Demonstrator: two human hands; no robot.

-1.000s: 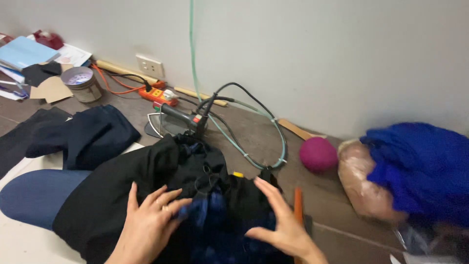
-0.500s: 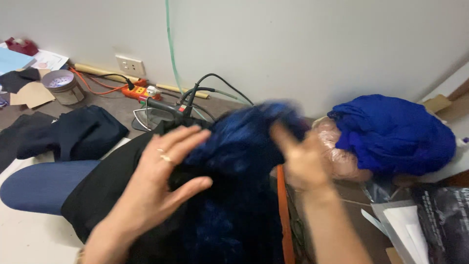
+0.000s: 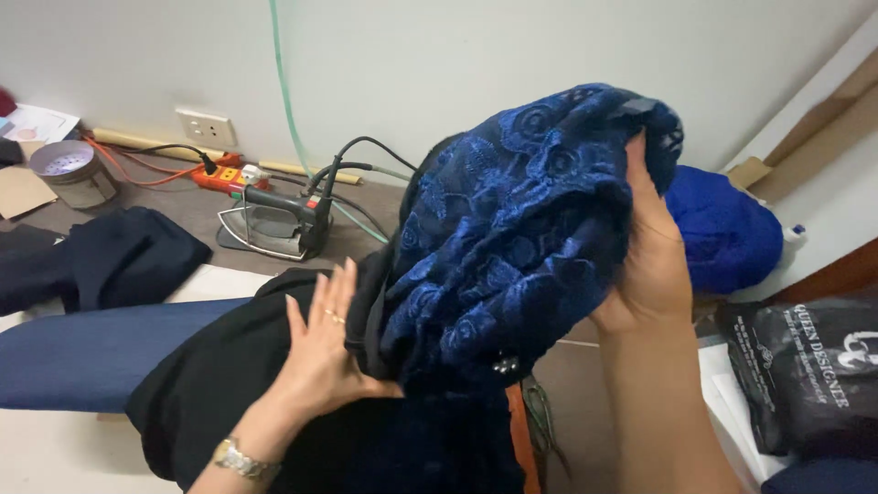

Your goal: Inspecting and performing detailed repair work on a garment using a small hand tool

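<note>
The iron (image 3: 274,222) stands on the floor by the wall. Left of the iron sits a tin (image 3: 71,173); behind the iron, a power strip (image 3: 224,177). Right of the iron, the lace cloth (image 3: 521,229) is raised between both hands, a bundle (image 3: 722,240) behind it.

A black printed bag (image 3: 805,375) lies at far right.

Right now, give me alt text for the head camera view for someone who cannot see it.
A person's right hand lifts a bunched dark blue lace fabric while the left hand, wearing a ring and wristwatch, presses flat against its black lining over a black cloth. Behind, a dark clothes iron sits on the floor by a white wall.
</note>
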